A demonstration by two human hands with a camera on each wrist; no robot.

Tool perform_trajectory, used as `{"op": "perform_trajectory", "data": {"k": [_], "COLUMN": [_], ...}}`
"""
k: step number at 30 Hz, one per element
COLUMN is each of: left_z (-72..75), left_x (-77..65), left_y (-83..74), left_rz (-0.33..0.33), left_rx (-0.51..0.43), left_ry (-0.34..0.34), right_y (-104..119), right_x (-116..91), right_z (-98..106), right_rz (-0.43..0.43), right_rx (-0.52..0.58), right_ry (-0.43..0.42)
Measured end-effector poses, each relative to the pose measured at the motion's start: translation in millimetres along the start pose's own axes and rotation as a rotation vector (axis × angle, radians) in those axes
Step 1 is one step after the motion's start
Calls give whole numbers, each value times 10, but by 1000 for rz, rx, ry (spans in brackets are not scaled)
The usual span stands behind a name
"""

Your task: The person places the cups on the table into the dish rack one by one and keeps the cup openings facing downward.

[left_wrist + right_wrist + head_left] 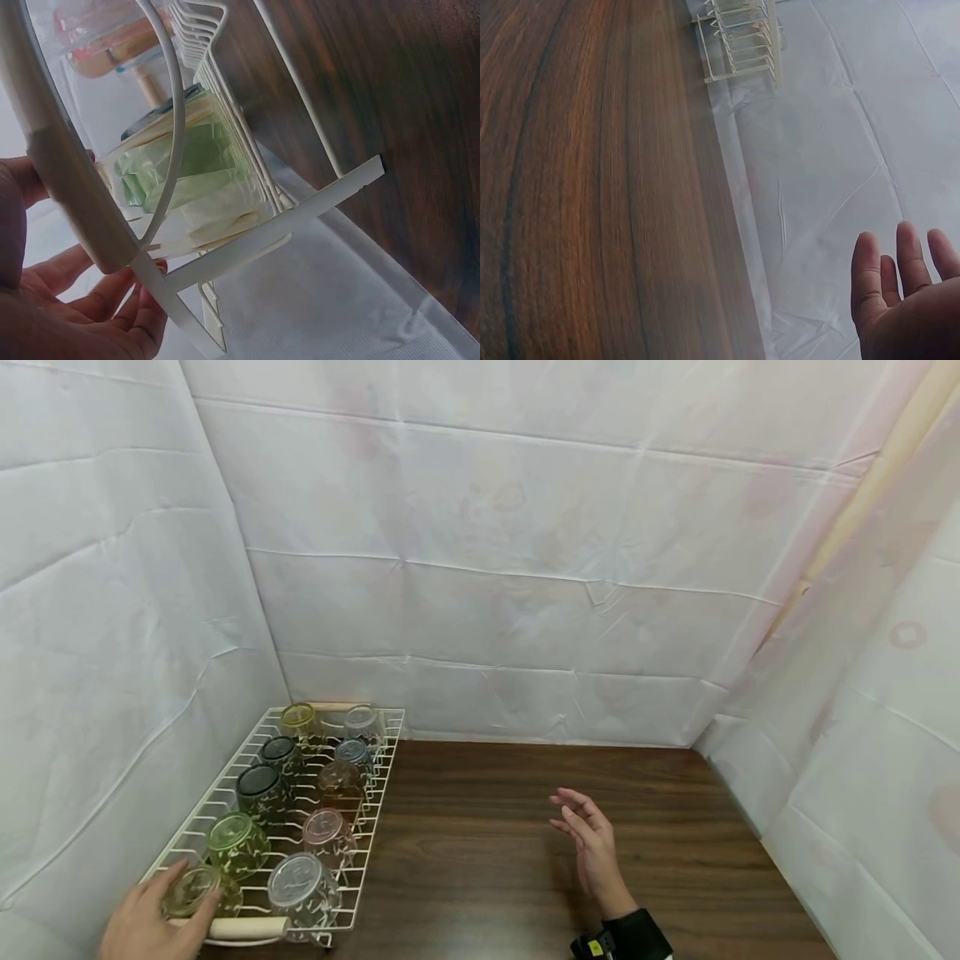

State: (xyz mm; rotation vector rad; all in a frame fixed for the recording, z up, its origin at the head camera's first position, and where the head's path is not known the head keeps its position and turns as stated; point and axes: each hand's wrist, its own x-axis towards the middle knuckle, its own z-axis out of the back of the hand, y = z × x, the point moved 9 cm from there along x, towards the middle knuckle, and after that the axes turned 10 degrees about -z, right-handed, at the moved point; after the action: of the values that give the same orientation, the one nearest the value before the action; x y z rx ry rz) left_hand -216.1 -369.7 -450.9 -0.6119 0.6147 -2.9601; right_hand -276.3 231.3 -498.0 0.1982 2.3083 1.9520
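Note:
At the front left corner of a white wire rack (358,893), my left hand (146,922) grips an upturned yellow-tinted glass (197,887), thumb on one side and fingers on the other. In the left wrist view the rack's wooden handle (67,180) crosses in front of that hand and partly hides the glasses. Right behind the gripped glass stands a green glass (236,843), and a clear glass (300,885) is to its right. My right hand (596,852) hovers over the brown table, holding nothing, its fingers loosely bent.
Farther back on the rack, several more upturned glasses stand in two rows, among them a pink glass (327,835), a dark glass (261,793) and an amber glass (341,785). White sheeting (487,610) encloses the wood-grain table (465,843) at the back and both sides.

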Motion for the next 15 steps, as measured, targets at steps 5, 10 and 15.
{"op": "perform_trajectory", "data": {"k": [5, 10, 15], "left_z": [-68, -141, -128], "left_x": [62, 100, 97], "left_y": [91, 192, 173], "left_rz": [48, 78, 89], "left_rx": [20, 26, 30], "left_ry": [120, 210, 229], "right_y": [-2, -7, -7], "right_x": [-10, -31, -46], "right_z": [17, 29, 36], "right_rz": [4, -17, -19], "right_rx": [-3, -6, -7], "right_ry": [1, -12, -12]}}
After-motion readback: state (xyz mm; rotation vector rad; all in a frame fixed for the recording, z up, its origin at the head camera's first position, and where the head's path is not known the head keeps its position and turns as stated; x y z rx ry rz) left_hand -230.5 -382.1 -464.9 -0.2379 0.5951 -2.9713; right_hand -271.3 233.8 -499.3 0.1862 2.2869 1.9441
